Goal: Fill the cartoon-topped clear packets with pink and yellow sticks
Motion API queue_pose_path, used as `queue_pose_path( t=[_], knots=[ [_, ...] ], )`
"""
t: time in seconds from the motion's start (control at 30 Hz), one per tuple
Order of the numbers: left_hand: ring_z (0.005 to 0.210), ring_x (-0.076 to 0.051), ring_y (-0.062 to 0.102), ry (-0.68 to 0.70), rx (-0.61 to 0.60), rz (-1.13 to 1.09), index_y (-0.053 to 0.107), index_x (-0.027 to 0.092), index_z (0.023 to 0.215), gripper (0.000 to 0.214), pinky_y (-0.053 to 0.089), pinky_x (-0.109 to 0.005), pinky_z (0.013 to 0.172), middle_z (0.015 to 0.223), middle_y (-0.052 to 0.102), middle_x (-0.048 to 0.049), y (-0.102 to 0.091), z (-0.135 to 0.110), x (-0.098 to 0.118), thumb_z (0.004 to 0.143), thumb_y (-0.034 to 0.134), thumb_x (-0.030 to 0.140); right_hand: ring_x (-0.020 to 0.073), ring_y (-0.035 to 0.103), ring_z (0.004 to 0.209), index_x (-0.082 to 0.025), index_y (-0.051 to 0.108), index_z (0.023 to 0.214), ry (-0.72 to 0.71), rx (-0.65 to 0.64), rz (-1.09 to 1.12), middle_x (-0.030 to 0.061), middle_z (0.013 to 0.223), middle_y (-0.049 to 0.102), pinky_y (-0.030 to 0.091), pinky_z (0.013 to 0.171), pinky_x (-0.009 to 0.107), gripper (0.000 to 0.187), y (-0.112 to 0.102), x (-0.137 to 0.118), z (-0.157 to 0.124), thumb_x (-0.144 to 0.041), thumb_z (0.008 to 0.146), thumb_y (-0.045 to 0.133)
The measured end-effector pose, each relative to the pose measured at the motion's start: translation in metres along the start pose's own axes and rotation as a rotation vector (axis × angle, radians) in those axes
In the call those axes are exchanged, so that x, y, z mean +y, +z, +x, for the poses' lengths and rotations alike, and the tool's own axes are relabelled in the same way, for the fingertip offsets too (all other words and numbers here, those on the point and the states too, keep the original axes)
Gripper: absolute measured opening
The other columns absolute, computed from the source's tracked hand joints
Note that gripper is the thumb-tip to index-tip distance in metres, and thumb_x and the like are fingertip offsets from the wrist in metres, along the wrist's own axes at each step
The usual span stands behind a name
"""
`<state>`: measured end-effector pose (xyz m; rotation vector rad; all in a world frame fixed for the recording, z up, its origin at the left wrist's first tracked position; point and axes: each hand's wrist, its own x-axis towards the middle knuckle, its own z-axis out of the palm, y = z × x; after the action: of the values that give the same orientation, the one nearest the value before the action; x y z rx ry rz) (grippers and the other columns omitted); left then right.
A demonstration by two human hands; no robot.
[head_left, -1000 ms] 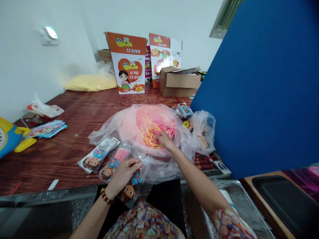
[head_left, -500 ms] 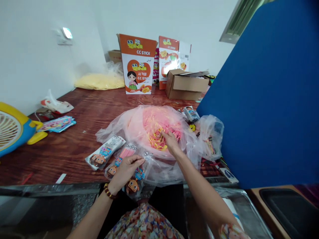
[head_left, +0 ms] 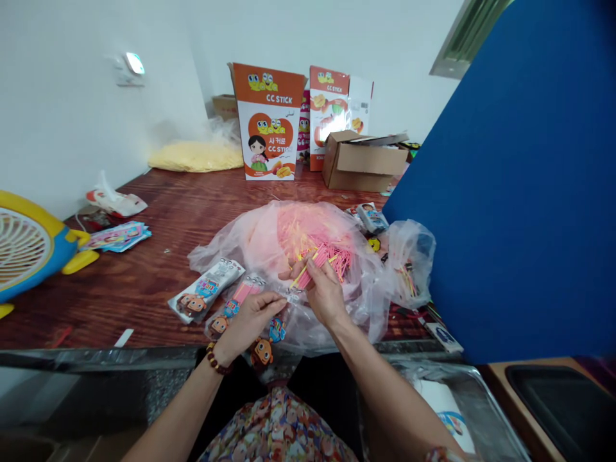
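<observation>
A clear plastic bag (head_left: 260, 234) of pink and yellow sticks lies in front of me, its mouth spread wide. My right hand (head_left: 327, 292) is closed around a small bunch of pink and yellow sticks (head_left: 309, 269), held slanted at the bag's near side. Pinched in my left hand (head_left: 255, 317) is the top of a clear printed pouch (head_left: 262, 351) with a cartoon face, hanging at the table's edge. Under my left hand lies a pouch with pink sticks (head_left: 245, 292). Left of that rests a stack of printed pouches (head_left: 206, 290).
A blue partition (head_left: 505, 212) rises on the right. Behind the bag stand an orange printed carton (head_left: 269, 122) and a brown cardboard box (head_left: 368, 165). A yellow-blue fan (head_left: 33, 250) is at the left. A smaller clear bag (head_left: 411, 256) sits by the partition.
My right hand has drawn back from the pile toward my left hand, now with a bunch of sticks in its fingers. My left hand still holds the pouch.
</observation>
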<state>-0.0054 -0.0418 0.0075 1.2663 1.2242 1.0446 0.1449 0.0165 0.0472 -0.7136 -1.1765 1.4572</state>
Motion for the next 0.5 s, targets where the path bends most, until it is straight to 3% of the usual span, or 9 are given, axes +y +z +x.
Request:
queue_pose_path(
  t=[0.23, 0.5],
  knots=[
    [0.063, -0.014, 0.051, -0.017, -0.023, 0.013, 0.072, 0.017, 0.078, 0.032, 0.039, -0.024, 0.06, 0.068, 0.063, -0.0007, -0.001, 0.002, -0.002, 0.082, 0.063, 0.047, 0.0234, 0.066, 0.091, -0.024, 0.063, 0.085, -0.016, -0.028, -0.173, 0.0039, 0.075, 0.067, 0.049, 0.094, 0.042, 0.034, -0.009, -0.005, 0.003, -0.054, 0.091, 0.049],
    [0.064, -0.013, 0.051, 0.029, 0.024, -0.007, 0.073, 0.016, 0.079, 0.029, 0.039, -0.022, 0.06, 0.07, 0.063, -0.0004, 0.001, 0.008, 0.0, 0.082, 0.064, 0.043, 0.0211, 0.065, 0.104, -0.021, 0.065, 0.086, -0.001, -0.146, -0.218, 0.0039, 0.092, 0.071, 0.042, 0.103, 0.039, 0.029, -0.002, -0.012, 0.002, -0.046, 0.093, 0.051]
  ],
)
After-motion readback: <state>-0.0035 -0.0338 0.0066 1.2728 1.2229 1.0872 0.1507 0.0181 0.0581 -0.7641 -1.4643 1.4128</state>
